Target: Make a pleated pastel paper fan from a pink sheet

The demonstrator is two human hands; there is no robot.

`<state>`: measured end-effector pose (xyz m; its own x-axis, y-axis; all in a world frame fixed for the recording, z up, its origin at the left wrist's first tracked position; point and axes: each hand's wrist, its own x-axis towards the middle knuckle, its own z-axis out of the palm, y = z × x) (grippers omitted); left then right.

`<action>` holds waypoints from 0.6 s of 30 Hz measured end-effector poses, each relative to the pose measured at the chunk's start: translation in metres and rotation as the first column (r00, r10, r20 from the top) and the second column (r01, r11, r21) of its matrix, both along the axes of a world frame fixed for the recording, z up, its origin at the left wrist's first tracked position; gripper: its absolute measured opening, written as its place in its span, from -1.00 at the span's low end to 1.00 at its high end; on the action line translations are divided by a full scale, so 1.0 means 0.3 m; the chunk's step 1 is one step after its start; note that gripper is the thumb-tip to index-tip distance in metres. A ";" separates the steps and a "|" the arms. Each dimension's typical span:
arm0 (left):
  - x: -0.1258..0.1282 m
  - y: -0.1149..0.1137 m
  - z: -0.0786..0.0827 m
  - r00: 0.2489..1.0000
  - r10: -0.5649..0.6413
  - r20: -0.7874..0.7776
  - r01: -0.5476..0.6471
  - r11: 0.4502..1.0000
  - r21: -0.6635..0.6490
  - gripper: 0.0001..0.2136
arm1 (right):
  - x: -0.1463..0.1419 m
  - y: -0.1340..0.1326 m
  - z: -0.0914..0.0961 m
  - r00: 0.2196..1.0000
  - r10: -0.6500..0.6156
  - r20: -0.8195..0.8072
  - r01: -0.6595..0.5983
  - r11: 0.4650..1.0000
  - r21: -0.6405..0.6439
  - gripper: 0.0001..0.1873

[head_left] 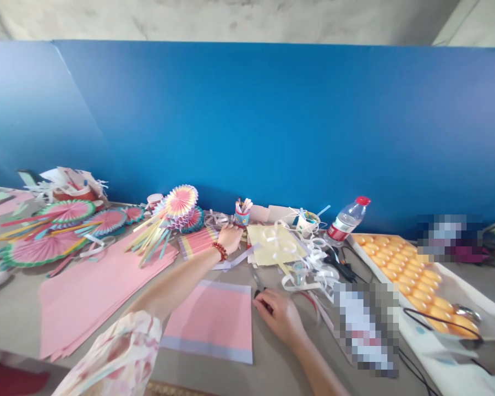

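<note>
My left hand (230, 237) reaches far forward, back of the hand up, close in front of a small blue-and-red pen cup (242, 215). Its fingertips are hidden, so I cannot tell whether they grip anything. Curled low over the table, my right hand (278, 314) has its fingers closed at the dark handle of a pair of scissors (257, 279), blades pointing away. Between my arms lies a pink paper sheet (210, 316) with lilac bands along two edges. Beyond the left hand's wrist is a striped paper piece (196, 242).
Large pink sheets (94, 291) are stacked at left, with pleated paper fans (45, 247) behind. Pale yellow paper (272, 245) and tangled white ribbon (313, 269) lie right of centre. A water bottle (347, 221) and a tray of orange domes (400, 264) stand farther right.
</note>
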<state>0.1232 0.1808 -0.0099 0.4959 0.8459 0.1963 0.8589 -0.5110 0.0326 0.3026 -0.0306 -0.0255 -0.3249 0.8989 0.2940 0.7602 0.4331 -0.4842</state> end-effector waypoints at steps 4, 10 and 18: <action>-0.007 -0.013 0.005 0.996 -0.050 0.080 0.047 0.998 0.033 -0.70 | -0.006 -0.003 0.008 1.000 0.003 -0.015 -0.003 1.000 0.005 -0.76; -0.033 -0.008 0.028 0.964 -0.078 0.254 0.049 0.991 0.121 -0.76 | -0.007 -0.002 0.017 1.000 -0.009 -0.026 0.008 1.000 -0.022 -0.81; -0.080 -0.024 0.046 0.904 -0.121 0.411 0.044 0.981 0.191 -0.76 | -0.011 -0.010 0.018 1.000 -0.020 -0.019 0.019 0.999 -0.026 -0.80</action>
